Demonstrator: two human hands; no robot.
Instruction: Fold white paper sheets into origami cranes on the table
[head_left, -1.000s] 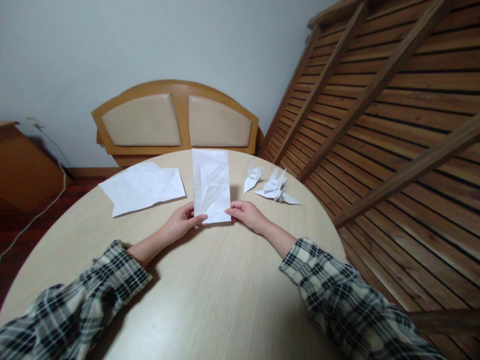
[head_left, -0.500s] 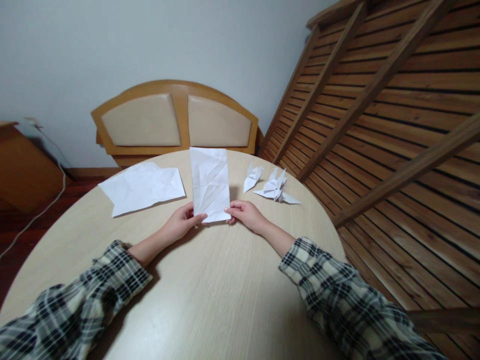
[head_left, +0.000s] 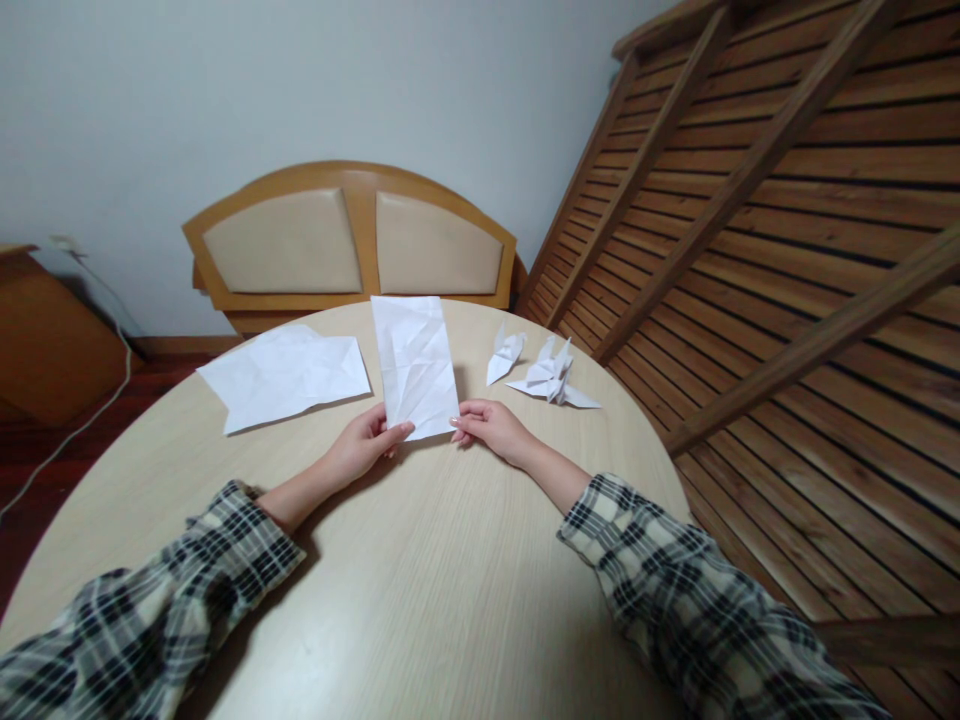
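Observation:
A creased white sheet of paper [head_left: 416, 360] stands tilted above the far half of the table, between my two hands. My left hand [head_left: 367, 440] pinches its lower left corner, thumb on the near face. At the lower right corner, my right hand [head_left: 489, 430] grips the edge between thumb and fingers. Other white sheets [head_left: 289, 380] lie to the left of my left hand, creased and overlapping. Beyond my right hand sit folded paper cranes [head_left: 551, 375], bunched together, with another folded paper piece [head_left: 506, 355] just left of them.
The round pale wooden table [head_left: 420, 580] fills the foreground. Behind it stands a wooden headboard [head_left: 360, 230] with cream panels against the wall. A slatted wooden frame [head_left: 750, 300] leans along the right side. A white cable [head_left: 90, 425] hangs down at the left.
The held sheet has tipped a little to the left at its top, and its lower edge now slants up toward the right. Both hands keep their grip almost in place.

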